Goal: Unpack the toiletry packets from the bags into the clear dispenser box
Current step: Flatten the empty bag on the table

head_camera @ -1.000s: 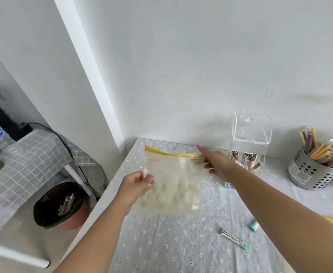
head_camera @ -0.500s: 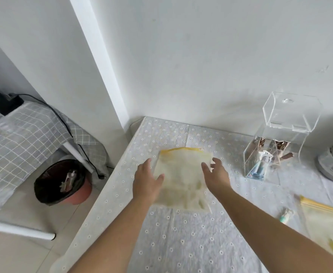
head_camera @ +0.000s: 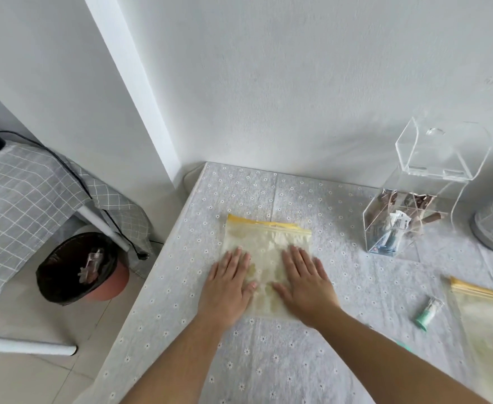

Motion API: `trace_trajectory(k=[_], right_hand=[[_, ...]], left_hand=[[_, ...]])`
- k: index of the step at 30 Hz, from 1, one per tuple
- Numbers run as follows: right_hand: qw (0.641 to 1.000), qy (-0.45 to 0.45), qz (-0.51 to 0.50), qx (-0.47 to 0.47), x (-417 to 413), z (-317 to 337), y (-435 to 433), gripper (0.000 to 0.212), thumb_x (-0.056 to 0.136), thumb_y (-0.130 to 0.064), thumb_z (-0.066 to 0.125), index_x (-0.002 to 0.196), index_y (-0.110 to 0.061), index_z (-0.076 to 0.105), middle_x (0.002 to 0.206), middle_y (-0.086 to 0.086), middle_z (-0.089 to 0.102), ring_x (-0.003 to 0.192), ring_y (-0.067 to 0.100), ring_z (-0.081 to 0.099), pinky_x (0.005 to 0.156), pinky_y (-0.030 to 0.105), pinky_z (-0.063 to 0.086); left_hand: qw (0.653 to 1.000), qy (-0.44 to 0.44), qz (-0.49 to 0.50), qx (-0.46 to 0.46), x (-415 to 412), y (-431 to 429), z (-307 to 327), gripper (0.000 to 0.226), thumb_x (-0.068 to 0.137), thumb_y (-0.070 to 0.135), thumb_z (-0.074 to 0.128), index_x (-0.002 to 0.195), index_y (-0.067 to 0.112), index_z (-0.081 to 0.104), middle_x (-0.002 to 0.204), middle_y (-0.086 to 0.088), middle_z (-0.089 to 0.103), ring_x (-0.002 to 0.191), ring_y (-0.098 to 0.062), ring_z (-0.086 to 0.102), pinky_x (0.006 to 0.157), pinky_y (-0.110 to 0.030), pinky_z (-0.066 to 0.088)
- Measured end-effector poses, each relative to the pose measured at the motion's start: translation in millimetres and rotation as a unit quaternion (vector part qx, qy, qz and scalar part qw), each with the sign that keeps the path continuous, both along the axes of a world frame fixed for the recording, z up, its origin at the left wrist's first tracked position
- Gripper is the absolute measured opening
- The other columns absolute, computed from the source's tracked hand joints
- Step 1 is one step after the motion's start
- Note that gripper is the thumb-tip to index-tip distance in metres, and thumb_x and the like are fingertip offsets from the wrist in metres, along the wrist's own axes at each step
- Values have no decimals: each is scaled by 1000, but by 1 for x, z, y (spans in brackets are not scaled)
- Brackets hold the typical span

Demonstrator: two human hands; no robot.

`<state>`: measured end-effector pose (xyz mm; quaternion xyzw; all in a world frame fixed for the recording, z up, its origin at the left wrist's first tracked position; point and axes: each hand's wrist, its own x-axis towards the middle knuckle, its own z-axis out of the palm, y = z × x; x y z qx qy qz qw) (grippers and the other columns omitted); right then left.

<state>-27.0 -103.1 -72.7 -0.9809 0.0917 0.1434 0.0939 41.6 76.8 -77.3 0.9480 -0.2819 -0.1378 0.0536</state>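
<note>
No writing is readable from here. Left hand and right hand, fingers spread flat, press a yellow-zip bag onto the counter.

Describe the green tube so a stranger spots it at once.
Find the table with the daisy cloth. Between the middle zip bag and the second bag at the right edge lies a small tube. It is mint green and loose on the cloth, unlike the packets inside the clear dispenser box.

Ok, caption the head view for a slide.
Left hand and right hand press a yellow-zipped bag flat near the clear dispenser box.
</note>
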Motion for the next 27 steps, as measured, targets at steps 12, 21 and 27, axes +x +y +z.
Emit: trace_trajectory(k=[12, 21, 27], right_hand=[[998, -19, 16, 64, -18, 28, -30, 59, 98, -47, 30, 150, -22, 19, 161, -2, -2, 149, 13, -5, 120, 35, -2], [967, -148, -172, 114, -112, 79, -134, 22, 91, -22, 53, 110, -20, 66, 129, -3, 58, 123, 20, 50, 100, 30, 38], [954, -122, -262, 77, -192, 81, -224, 23, 91, -20, 53, 111, -21, 63, 126, -5, 59, 120, 18, 49, 95, 30, 41]], left_hand=[[998, 52, 33, 14, -1, -22, 41, 63, 95, 40, 37, 150, 22, 12, 160, 2, -2, 148, -15, -4, 121, -41, 2], [994, -2, -64, -87, -69, -114, 92, 51, 93, 34, 45, 141, 22, 35, 157, 0, 20, 146, -17, 13, 116, -35, 20], [981, 18, -164, -101, -136, -218, 98, 54, 92, 33, 47, 142, 20, 33, 155, -2, 24, 144, -17, 20, 112, -35, 26]])
